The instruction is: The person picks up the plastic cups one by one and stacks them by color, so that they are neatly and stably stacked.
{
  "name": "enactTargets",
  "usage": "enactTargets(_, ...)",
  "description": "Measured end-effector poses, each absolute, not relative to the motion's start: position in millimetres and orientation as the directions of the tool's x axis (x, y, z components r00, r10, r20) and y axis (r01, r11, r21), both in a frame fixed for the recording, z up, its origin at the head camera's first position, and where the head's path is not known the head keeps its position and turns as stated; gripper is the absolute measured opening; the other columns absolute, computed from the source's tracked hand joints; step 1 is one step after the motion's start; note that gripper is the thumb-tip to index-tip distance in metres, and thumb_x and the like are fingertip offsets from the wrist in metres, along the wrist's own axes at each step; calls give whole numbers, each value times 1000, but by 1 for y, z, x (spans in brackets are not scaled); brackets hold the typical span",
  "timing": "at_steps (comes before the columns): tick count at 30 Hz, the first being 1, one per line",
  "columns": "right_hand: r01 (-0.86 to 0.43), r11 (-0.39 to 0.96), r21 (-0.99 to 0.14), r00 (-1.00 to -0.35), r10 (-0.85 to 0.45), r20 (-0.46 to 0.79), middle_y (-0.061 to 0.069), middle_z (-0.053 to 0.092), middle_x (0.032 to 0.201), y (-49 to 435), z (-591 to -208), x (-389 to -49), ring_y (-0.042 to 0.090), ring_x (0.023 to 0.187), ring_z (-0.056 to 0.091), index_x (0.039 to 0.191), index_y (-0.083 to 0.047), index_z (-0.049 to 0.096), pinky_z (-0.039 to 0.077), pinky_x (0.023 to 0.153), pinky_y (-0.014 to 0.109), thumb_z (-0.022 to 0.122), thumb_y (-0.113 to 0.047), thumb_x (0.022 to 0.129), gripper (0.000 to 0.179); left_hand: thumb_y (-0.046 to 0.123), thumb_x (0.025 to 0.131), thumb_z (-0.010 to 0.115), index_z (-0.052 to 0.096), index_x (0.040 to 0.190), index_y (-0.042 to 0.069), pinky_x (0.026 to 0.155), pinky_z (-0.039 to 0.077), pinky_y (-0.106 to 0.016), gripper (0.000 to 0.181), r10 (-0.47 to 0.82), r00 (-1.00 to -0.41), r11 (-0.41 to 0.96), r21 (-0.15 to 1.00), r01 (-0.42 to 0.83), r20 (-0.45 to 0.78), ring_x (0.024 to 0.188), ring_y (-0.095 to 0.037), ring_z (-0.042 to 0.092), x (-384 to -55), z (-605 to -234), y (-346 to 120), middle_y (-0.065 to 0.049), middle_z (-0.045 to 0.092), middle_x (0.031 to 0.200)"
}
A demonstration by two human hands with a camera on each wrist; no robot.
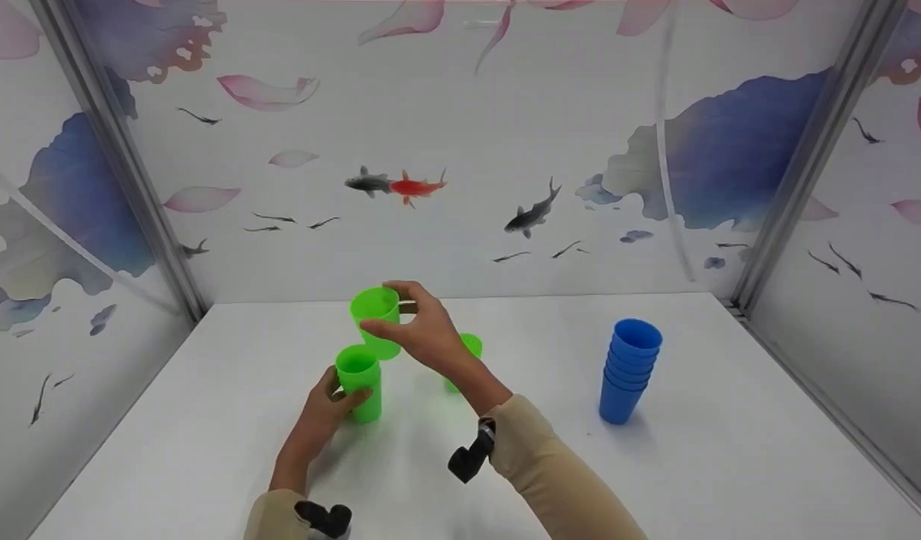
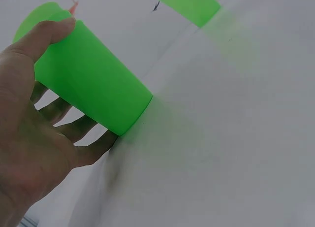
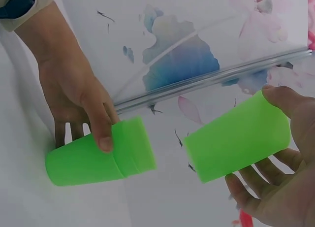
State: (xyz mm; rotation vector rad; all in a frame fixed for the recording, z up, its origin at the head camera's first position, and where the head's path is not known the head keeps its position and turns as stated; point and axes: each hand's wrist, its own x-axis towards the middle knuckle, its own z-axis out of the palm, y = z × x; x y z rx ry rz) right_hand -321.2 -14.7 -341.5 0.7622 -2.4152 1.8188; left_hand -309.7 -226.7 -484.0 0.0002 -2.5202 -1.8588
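Observation:
My left hand (image 1: 327, 412) grips a small stack of green cups (image 2: 93, 74) standing upright on the white table. In the right wrist view, a rim line near the top of this stack (image 3: 88, 160) shows one cup nested in another. Higher and just behind it, my right hand (image 1: 424, 330) holds a single green cup (image 1: 378, 341) by its upper part, thumb on one side and fingers on the other. That cup (image 3: 241, 138) is off the table and apart from the stack. Another green cup (image 1: 472, 344) stands behind my right forearm, which hides most of it.
A tall stack of several nested blue cups (image 1: 624, 401) stands on the right part of the white table (image 1: 520, 465). White panels (image 1: 460, 127) painted with fish and petals enclose the back and both sides, joined by metal corner posts (image 1: 798, 142).

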Motion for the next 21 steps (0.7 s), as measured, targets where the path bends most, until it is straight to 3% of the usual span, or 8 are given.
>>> enactTargets(8, -370, 212, -904, -879, -395, 267, 3, 56, 139, -35, -351, -321, 23, 129, 57, 146, -18, 48, 57, 97, 39, 77, -42, 87, 70, 57, 85, 73, 25, 156, 20, 122, 21, -63, 93, -18, -999, 304, 952, -40, -36, 152, -38, 28, -313, -485, -228, -11, 34, 162)
enactTargets(21, -293, 108, -950, -897, -376, 234, 3, 57, 139, -48, -372, -332, 24, 128, 57, 147, -17, 48, 54, 101, 42, 76, -40, 88, 69, 57, 85, 72, 23, 157, 19, 122, 23, -62, 95, -9, -1000, 304, 952, -28, -27, 152, -40, 28, -314, -487, -229, -13, 32, 162)
